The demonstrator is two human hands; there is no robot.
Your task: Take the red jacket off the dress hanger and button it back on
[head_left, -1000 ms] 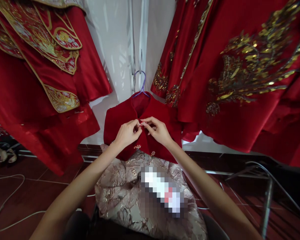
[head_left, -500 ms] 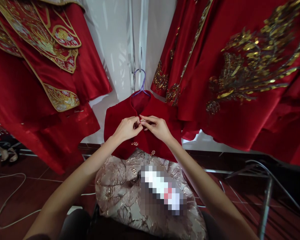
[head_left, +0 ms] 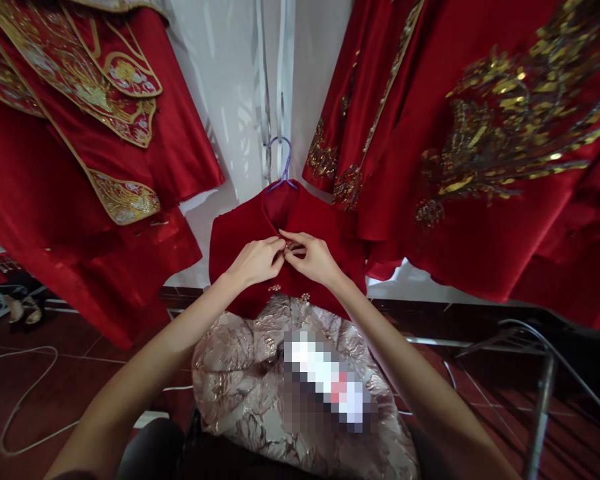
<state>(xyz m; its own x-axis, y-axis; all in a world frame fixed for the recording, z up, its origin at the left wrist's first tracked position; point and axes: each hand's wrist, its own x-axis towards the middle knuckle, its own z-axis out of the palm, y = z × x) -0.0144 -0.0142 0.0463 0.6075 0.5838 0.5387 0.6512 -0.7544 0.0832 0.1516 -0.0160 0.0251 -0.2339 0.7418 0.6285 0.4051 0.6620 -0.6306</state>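
Head view: my left hand (head_left: 257, 260) pinches a small ornamental clasp (head_left: 287, 245) on the red vest (head_left: 235, 243), hung before me; my right hand (head_left: 313, 257) curls alongside, its hold unclear. Clasp work seems underway, calling next for steady alignment.

Left arm (head_left: 155, 363), bare, entering low at left and slanting inward and away from the body; left wrist (head_left: 230, 283) nearly in line with it; left hand (head_left: 257, 260) back uppermost, fingers curled, thumb beneath, grip pinched together at the tips; right arm (head_left: 420, 377), likewise bare, slanting inward from low at right; right hand (head_left: 314, 259) facing its fellow, forefinger extended, thumb lower, a gap between; fingertips of both hands meeting near centre, exact contact too small to tell.
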